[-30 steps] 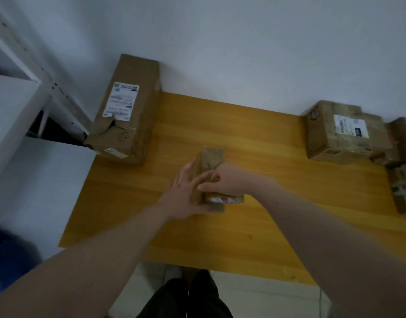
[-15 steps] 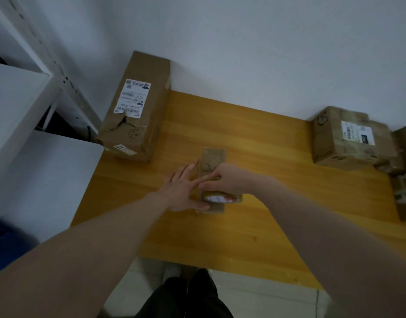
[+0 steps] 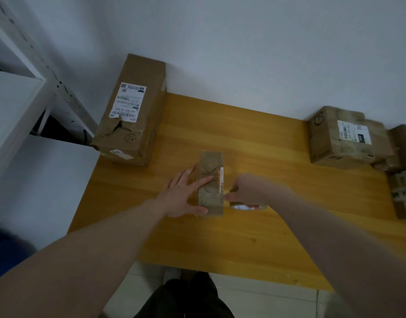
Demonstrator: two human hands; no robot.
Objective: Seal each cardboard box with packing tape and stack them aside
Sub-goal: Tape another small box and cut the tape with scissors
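A small narrow cardboard box [image 3: 210, 164] lies in the middle of the wooden table [image 3: 254, 143]. My left hand [image 3: 183, 193] rests on the box's left side and top with straight fingers, the thumb at its near end. Just right of the box, my right hand [image 3: 248, 189] grips a tape roll [image 3: 245, 205], mostly hidden under the hand, low against the table. A white and orange label [image 3: 221, 180] shows on the box's right edge.
A long box [image 3: 137, 104] with a white label stands at the table's back left corner. Several boxes [image 3: 344, 138] are piled at the right edge. White shelving [image 3: 25, 95] stands to the left. The floor and my dark trousers show below the near table edge.
My right hand has moved off the top of the small box to its right side with the tape roll. The left hand still rests on the box.
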